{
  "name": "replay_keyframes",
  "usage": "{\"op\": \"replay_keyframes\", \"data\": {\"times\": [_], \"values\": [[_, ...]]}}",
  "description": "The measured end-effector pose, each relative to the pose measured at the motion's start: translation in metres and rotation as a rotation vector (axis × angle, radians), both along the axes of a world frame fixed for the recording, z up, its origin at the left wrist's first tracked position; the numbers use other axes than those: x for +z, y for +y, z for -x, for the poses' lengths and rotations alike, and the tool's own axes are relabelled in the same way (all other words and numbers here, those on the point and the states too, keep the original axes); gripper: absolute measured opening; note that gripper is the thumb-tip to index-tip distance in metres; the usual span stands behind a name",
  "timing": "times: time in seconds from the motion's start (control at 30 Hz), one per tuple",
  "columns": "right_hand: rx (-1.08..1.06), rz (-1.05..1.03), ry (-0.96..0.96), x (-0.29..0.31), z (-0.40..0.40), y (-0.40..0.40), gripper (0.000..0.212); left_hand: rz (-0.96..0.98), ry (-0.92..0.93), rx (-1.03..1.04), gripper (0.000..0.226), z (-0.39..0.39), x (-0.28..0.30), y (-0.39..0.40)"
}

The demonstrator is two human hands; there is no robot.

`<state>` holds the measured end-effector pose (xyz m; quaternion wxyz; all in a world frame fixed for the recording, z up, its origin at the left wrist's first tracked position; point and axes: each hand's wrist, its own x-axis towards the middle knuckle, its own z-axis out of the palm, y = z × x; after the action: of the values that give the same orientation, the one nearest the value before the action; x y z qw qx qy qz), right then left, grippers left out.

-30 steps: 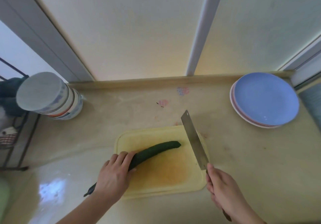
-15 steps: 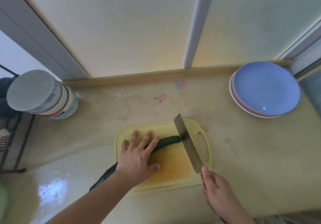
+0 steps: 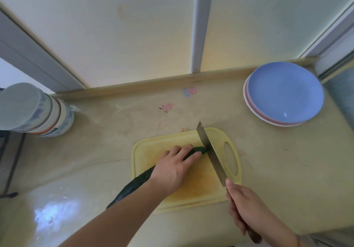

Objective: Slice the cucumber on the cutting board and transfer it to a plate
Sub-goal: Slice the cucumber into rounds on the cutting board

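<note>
**Ana:** Since the cucumber (image 3: 138, 181) is long, firm and smooth-skinned, I'd expect it to roll under a blade if it isn't pinned. Where does it lie?

**Ben:** Diagonally across the board (image 3: 201, 189). Its far tip is on the yellow surface, right at the knife (image 3: 210, 151); its near end sticks out past the board's left edge, over the counter (image 3: 115, 131).

**Ana:** And the holding hand?

**Ben:** The left hand (image 3: 174, 168) lies over the cucumber's far half, fingers stretched forward along it and pressing down, tips close behind the blade. It looks like a flat press, not a wrap, though I can't see the thumb well enough to be sure.

**Ana:** I'd take hold just there, near the cut, so that the stiff body can't twist. Curled fingertips would be safer, I think.

**Ben:** Agreed. The right hand (image 3: 247, 210) is wrapped round the dark handle, low at the frame's edge, forearm coming in from the lower right. The cleaver blade runs away from the person, angled across the cucumber's tip, edge down on it.

**Ana:** Any slices yet?

**Ben:** None that I can see. The blue plate (image 3: 285, 91), on top of a small stack, sits well apart at the far right of the counter.

**Ana:** Wet rounds will be light and slippery, so I'd scoop them on the flat of the blade.
</note>
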<state>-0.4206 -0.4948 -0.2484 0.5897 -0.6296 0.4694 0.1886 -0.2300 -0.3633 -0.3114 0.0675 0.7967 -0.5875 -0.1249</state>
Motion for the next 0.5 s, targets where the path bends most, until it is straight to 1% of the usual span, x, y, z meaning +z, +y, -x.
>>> {"op": "replay_keyframes", "data": {"times": [0.07, 0.13, 0.2, 0.4, 0.5], "values": [[0.009, 0.056, -0.028, -0.002, 0.000, 0.001, 0.055, 0.027, -0.014, 0.022, 0.087, 0.002, -0.001, -0.002], [0.029, 0.156, -0.039, -0.005, 0.001, 0.002, 0.057, 0.042, -0.073, -0.010, 0.091, 0.008, -0.001, -0.003], [0.053, 0.212, -0.050, -0.008, 0.002, 0.001, 0.058, 0.036, -0.126, -0.035, 0.093, 0.017, -0.002, -0.003], [0.111, 0.227, -0.108, -0.011, -0.004, -0.010, 0.062, 0.030, -0.243, -0.053, 0.091, 0.025, -0.009, -0.006], [0.081, 0.222, -0.125, -0.008, -0.005, -0.011, 0.062, -0.012, -0.258, -0.043, 0.090, 0.026, -0.009, -0.009]]}}
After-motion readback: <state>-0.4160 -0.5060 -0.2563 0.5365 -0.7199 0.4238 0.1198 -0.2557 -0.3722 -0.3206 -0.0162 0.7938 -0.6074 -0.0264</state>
